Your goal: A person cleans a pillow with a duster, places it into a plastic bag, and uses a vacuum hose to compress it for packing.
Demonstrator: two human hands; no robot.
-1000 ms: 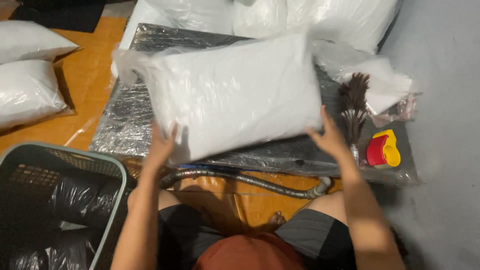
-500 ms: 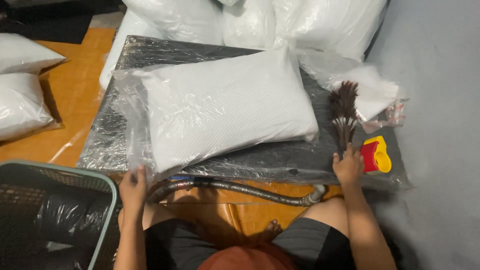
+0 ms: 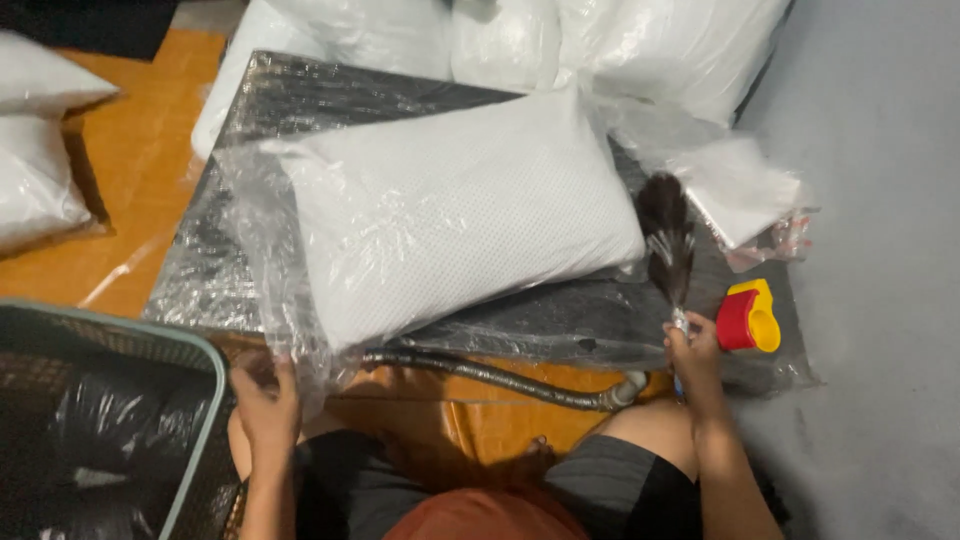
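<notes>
A white pillow (image 3: pixel 450 215) in a clear plastic bag lies on a dark, plastic-covered low table (image 3: pixel 590 320). My left hand (image 3: pixel 265 400) grips the loose open end of the bag (image 3: pixel 275 300) at the table's near left corner. My right hand (image 3: pixel 692 345) is closed on the handle of a dark feather duster (image 3: pixel 668 235), whose feathers point away from me beside the pillow's right end.
A red and yellow tape dispenser (image 3: pixel 747 318) sits right of my right hand. A grey flexible hose (image 3: pixel 480 372) runs along the table's near edge. A green basket (image 3: pixel 100 420) with black bags stands at left. Bagged pillows (image 3: pixel 640 50) are stacked behind, with other bagged pillows (image 3: pixel 40 170) at left.
The pillow was set down from both hands onto the table. My right hand moved to the duster and took it; my left hand dropped to the bag's open end.
</notes>
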